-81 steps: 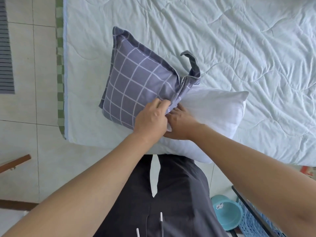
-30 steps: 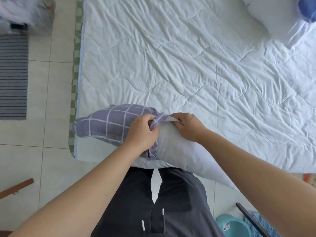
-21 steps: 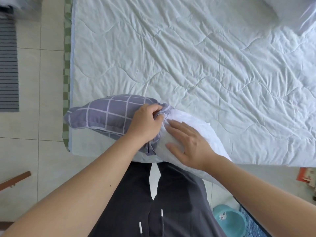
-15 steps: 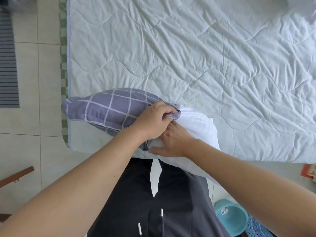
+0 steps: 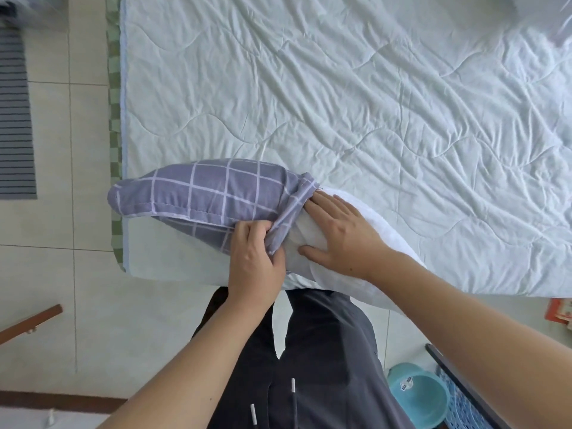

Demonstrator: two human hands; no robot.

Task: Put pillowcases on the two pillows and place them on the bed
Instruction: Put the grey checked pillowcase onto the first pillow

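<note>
A small label on the teal basin [image 5: 418, 394] is too blurred to read. The purple grid-checked pillowcase [image 5: 198, 196] covers the left half of the white pillow [image 5: 356, 218], which lies along the near edge of the bed [image 5: 340, 103] (its right end hidden under the forearm). The left hand [image 5: 253, 261] pinches the bunched pillowcase hem; the right hand [image 5: 343, 233] presses flat, fingers spread, on the bare pillow

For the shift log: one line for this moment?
left hand: grips pillowcase hem | right hand: flat on pillow | half covered
</note>
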